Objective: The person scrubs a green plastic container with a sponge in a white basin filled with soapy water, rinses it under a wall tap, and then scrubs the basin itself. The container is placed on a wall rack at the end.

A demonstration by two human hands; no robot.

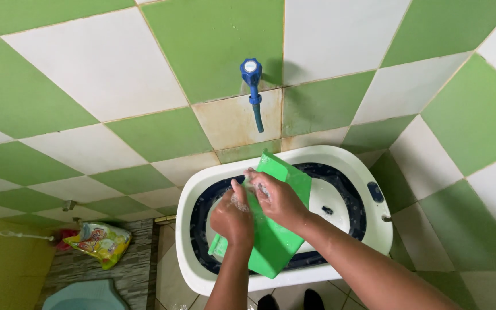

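A green plastic cutting board (271, 241) lies tilted across a white oval tub (368, 229) with a dark blue inner lining. My left hand (232, 217) grips the board's left edge, soap suds on the fingers. My right hand (276, 198) presses on the board's upper face, fingers curled, with foam between the two hands; whether it holds a sponge is hidden. Above the tub a blue tap (252, 86) sticks out of the wall.
The wall (116, 86) is tiled in green and white diamonds. At lower left a colourful yellow packet (100, 242) lies on a grey ledge, with a pale blue basin (84, 295) below it. Dark footwear (291, 299) shows under the tub.
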